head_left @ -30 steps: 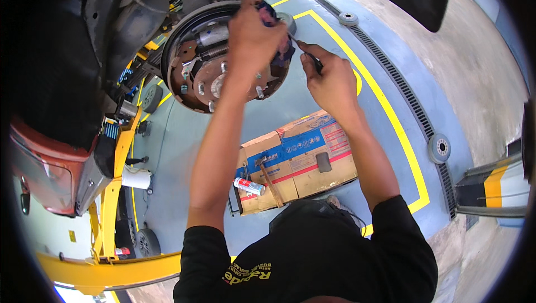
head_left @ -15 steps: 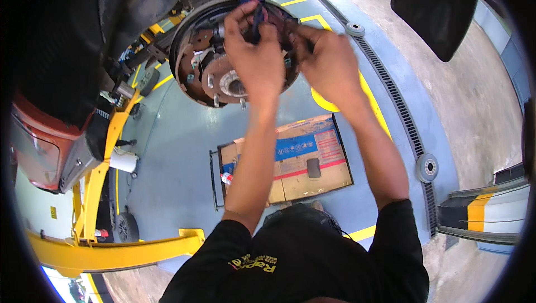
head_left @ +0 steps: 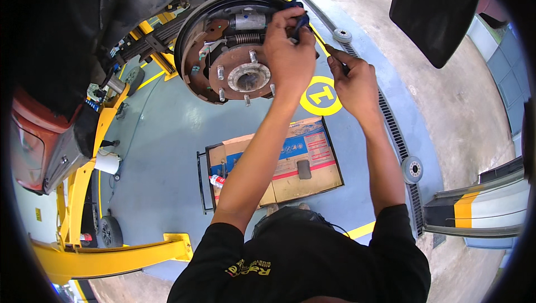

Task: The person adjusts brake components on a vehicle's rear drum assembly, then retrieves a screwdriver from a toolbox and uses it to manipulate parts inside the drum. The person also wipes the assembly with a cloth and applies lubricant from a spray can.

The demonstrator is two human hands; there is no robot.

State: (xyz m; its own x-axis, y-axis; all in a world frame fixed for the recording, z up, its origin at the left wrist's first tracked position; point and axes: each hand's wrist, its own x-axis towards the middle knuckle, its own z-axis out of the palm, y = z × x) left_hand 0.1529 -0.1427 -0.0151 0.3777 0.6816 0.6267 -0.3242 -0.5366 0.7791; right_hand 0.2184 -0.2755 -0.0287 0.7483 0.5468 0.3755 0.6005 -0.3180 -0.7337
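Observation:
A drum brake assembly (head_left: 204, 74) with its drum off hangs in front of me. Its rusty hub flange (head_left: 229, 60) carries several wheel studs, and behind it show a coiled spring (head_left: 245, 38) and a silvery cylinder (head_left: 249, 22). My left hand (head_left: 290, 52) is closed on a crumpled dark blue piece (head_left: 301, 19), cloth-like, at the brake's upper right edge. Lower and to the right, apart from the brake, my right hand (head_left: 356, 82) has its fingers closed; something dark and slim shows at the fingertips, too small to name.
Below stands a low black-framed trolley (head_left: 341, 184) covered with flattened cardboard (head_left: 290, 191), holding a red-and-white can (head_left: 216, 181) and a dark rectangular block (head_left: 304, 169). Yellow lift arms (head_left: 111, 258) stretch across the left. A dark mudflap (head_left: 435, 18) hangs at upper right.
My left hand has moved right across the brake to its edge, uncovering the spring and cylinder. My right hand has drawn away from the brake, right and downward. The view has shifted slightly.

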